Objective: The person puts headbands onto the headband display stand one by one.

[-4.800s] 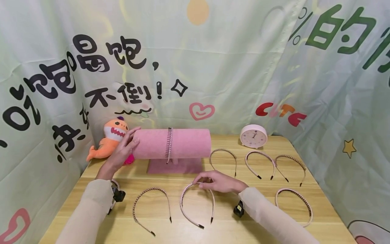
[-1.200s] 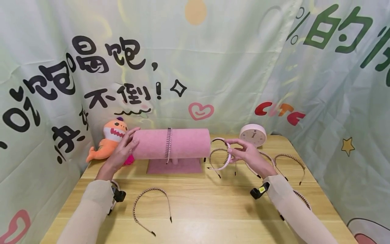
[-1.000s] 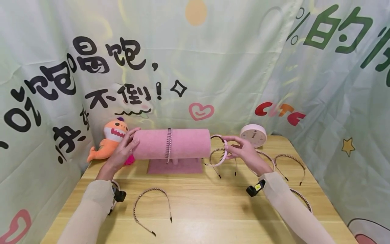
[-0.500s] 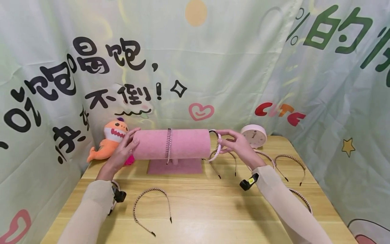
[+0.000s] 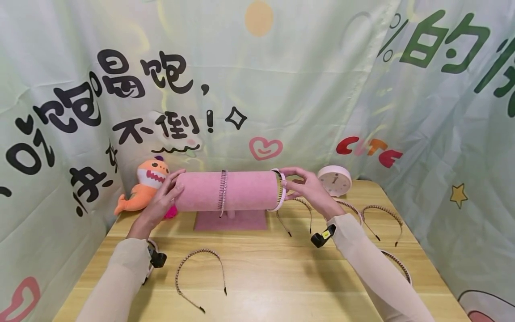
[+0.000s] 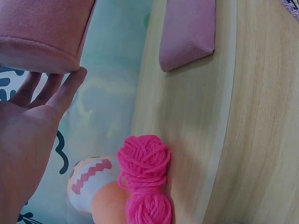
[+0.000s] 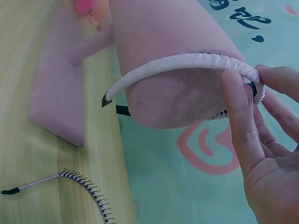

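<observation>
A pink velvet roll stand (image 5: 249, 190) lies crosswise near the back of the table, with a toothed headband (image 5: 223, 193) around its middle. My left hand (image 5: 161, 201) steadies its left end; in the left wrist view the straight fingertips press against the end face (image 6: 37, 58). With thumb and fingers my right hand (image 5: 309, 190) pinches a white-wrapped headband (image 7: 182, 61) at its curved top. That headband sits at the roll's right end, one arm passing in front and the other behind. Its black tips point inward along the roll, and dark teeth show on its inner side.
Other headbands lie about: one front left (image 5: 177, 277), one behind my right hand (image 5: 306, 205), several at the right (image 5: 386, 209), one partly under my left wrist. An orange plush shark (image 5: 144, 192) and pink yarn (image 6: 145, 158) stand left; a round clock (image 5: 335, 181) stands back right.
My right hand picked up the white headband from the front of the table, carried it to the roll's right end and slid it leftward onto that end. My left hand stayed put.
</observation>
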Available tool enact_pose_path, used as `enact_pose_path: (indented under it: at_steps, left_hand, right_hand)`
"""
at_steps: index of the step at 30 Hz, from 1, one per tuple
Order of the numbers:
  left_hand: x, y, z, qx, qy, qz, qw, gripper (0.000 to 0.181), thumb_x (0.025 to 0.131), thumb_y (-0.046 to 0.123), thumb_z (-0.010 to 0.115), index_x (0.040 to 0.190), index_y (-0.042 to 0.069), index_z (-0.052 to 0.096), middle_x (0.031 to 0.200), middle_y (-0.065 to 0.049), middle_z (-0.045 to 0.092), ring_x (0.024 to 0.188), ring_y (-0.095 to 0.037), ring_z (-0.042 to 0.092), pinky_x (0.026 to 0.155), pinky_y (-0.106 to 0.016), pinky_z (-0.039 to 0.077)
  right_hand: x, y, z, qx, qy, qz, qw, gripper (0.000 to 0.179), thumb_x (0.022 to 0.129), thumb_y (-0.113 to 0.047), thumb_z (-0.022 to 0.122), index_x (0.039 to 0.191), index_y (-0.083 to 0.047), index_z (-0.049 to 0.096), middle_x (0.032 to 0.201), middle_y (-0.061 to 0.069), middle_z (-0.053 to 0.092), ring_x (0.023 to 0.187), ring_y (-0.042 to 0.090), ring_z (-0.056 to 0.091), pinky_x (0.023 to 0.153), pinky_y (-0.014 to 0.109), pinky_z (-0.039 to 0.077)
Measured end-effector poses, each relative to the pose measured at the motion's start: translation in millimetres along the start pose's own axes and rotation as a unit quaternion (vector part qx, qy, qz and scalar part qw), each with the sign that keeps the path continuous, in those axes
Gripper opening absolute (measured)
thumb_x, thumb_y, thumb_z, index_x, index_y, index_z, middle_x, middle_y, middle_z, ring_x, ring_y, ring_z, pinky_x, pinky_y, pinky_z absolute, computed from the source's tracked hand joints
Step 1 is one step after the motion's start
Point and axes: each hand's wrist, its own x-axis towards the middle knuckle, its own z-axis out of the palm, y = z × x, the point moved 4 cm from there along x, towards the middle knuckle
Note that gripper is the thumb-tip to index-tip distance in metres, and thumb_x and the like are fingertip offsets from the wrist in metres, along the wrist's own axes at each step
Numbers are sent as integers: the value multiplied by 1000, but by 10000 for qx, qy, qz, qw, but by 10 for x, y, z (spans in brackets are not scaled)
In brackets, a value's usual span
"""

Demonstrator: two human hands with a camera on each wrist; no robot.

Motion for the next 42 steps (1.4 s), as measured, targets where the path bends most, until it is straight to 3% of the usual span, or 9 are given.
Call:
enact_pose_path:
  at_steps: [8, 15, 18, 22, 28, 32, 39, 42]
  left_hand:
    - [-3, 3, 13, -16, -12, 29, 10000, 60, 118, 32, 45, 173, 22, 24, 178, -18, 19, 161, -41, 20, 127, -78, 17]
    - [-5, 3, 28, -35, -23, 42, 10000, 60, 118, 31, 45, 173, 21, 24, 178, -18, 20, 161, -39, 21, 128, -76, 17]
    - [-3, 2, 29, -37, -20, 56, 10000, 60, 118, 31, 44, 173, 20, 24, 178, -18, 20, 160, -38, 22, 128, -75, 18]
    - [-2, -3, 26, -31, -16, 62, 10000, 60, 118, 31, 44, 173, 20, 23, 177, -18, 21, 159, -38, 22, 128, -75, 18]
    - [-5, -16, 22, -16, -28, 54, 10000, 60, 118, 31, 44, 173, 19, 23, 177, -19, 20, 160, -39, 21, 128, -75, 17]
    - [1, -14, 18, -19, -19, 75, 10000, 60, 118, 30, 44, 173, 18, 23, 177, -19, 20, 160, -39, 21, 128, -75, 17]
    - [9, -3, 14, -31, -30, 106, 9999, 61, 118, 30, 44, 173, 15, 22, 177, -19, 20, 161, -39, 20, 128, -74, 16]
    - [8, 1, 16, -29, -35, 113, 9999, 60, 119, 30, 44, 173, 17, 23, 177, -19, 20, 160, -39, 21, 128, -74, 17]
  right_hand:
    - [27, -38, 55, 50, -48, -29, 10000, 52, 103, -25, 79, 151, -14, 62, 149, 15, 59, 114, 26, 74, 88, 48, 66]
    - [64, -36, 131, 31, -70, -3, 10000, 51, 102, -26, 81, 149, -17, 64, 146, 15, 61, 114, 27, 74, 90, 54, 65]
    - [65, -23, 144, -160, -120, -45, 9998, 51, 103, -29, 79, 150, -19, 62, 145, 16, 63, 113, 29, 74, 93, 61, 62]
    - [53, -2, 128, -654, -292, -165, 9973, 49, 107, -35, 72, 154, -27, 58, 148, 14, 63, 119, 34, 71, 99, 61, 61]
    - [16, 15, 66, -1350, -715, -505, 9870, 52, 111, -33, 66, 161, -36, 51, 160, 4, 56, 149, 33, 51, 116, 63, 47]
    - [36, 38, 39, -1631, -817, -695, 9808, 54, 110, -36, 68, 161, -41, 50, 164, -6, 52, 156, 29, 44, 120, 66, 40]
    - [92, 4, 118, -1642, -715, -750, 9810, 54, 106, -37, 74, 157, -39, 56, 167, -12, 48, 154, 26, 47, 118, 59, 48]
    - [109, -30, 167, -1845, -622, -829, 9774, 54, 104, -38, 76, 155, -39, 58, 168, -12, 48, 156, 25, 45, 120, 59, 46]
